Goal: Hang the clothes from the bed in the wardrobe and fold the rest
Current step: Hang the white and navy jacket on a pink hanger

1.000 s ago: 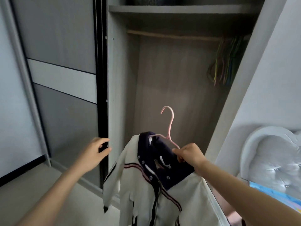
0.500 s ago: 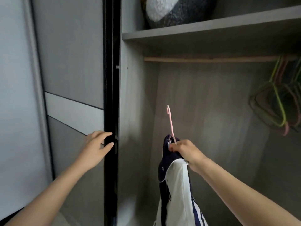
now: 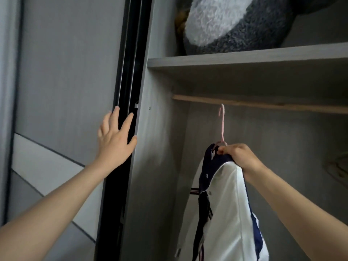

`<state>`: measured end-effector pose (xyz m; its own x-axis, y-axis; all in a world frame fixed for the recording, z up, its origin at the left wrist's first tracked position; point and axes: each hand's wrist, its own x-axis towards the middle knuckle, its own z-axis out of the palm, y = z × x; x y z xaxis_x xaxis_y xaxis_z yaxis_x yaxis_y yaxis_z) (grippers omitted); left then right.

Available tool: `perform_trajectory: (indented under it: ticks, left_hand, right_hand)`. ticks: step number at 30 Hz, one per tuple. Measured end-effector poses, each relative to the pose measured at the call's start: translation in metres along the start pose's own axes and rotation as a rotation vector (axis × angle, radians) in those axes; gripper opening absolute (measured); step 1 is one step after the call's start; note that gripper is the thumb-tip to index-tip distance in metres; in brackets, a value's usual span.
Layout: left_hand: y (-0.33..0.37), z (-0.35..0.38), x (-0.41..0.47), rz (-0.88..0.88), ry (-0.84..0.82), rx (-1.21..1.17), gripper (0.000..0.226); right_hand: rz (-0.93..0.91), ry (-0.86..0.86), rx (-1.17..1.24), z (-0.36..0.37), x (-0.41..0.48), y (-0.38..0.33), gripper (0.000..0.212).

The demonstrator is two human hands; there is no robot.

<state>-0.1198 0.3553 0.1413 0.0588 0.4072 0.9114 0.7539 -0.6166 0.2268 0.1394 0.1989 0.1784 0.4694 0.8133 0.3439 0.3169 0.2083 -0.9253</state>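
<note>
R hand (image 3: 239, 157): fingers (image 3: 223, 152) curled tight, pinching the neck of a pink hanger (image 3: 222, 125) together w/ the collar of the jacket (image 3: 226, 204) on it. Hanger stem runs near vert., hook end up. The hook top is right at the underside of the wooden rail (image 3: 263, 104) but not over it; can't tell if it touches. Hanger arms are hidden under the cloth. The jacket hangs straight down from the grip, long axis vert., seen almost edge-on, inside the open wardrobe (image 3: 160, 166) nr its left wall. It's white w/ a navy collar, round snap buttons down the front, navy panel along the far side and a red/navy stripe trim; the bottom runs out of frame. L hand (image 3: 114, 142): fingers (image 3: 115, 117) straight & spread, holding nothing. Palm is against the black edge of the sliding door (image 3: 66, 72), thumb by the wardrobe's front edge. Above the rail is a shelf (image 3: 244, 57) carrying a big grey-and-white plush toy (image 3: 235, 21). Far right, under the rail, a blurred shape, too unclear to name.
</note>
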Motion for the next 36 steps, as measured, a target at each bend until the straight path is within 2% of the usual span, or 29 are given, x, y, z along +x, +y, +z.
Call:
perform_trajectory:
  ticks: [5, 8, 13, 16, 21, 26, 30, 33, 36]
  left_hand:
    - [-0.04, 0.037, 0.056, 0.039, 0.06, 0.01, 0.076]
    - [-0.047, 0.052, 0.064, 0.12, 0.168, -0.037, 0.077]
    - [-0.053, 0.057, 0.066, 0.152, 0.215, -0.1, 0.075]
    - [-0.056, 0.057, 0.064, 0.152, 0.227, -0.1, 0.075]
    - [-0.058, 0.061, 0.065, 0.162, 0.25, -0.095, 0.073]
    - [-0.056, 0.062, 0.065, 0.158, 0.261, -0.084, 0.076]
    - [-0.059, 0.063, 0.067, 0.156, 0.263, -0.077, 0.074]
    - [-0.057, 0.063, 0.068, 0.149, 0.245, -0.07, 0.074]
    - [-0.058, 0.059, 0.068, 0.133, 0.216, -0.038, 0.074]
  right_hand:
    - [-0.062, 0.089, -0.028, 0.043, 0.079, -0.033, 0.023]
    - [-0.096, 0.138, -0.061, 0.065, 0.127, -0.05, 0.013]
    - [-0.057, 0.13, -0.093, 0.112, 0.185, -0.041, 0.006]
    - [-0.043, 0.108, -0.164, 0.132, 0.209, -0.027, 0.02]
    - [-0.034, 0.049, -0.212, 0.16, 0.236, -0.005, 0.026]
    - [-0.009, -0.051, -0.31, 0.18, 0.251, -0.006, 0.015]
    - [-0.002, -0.1, -0.464, 0.185, 0.255, -0.012, 0.028]
    - [0.006, -0.154, -0.681, 0.176, 0.252, -0.025, 0.026]
    - [-0.056, -0.136, -0.766, 0.167, 0.245, -0.032, 0.041]
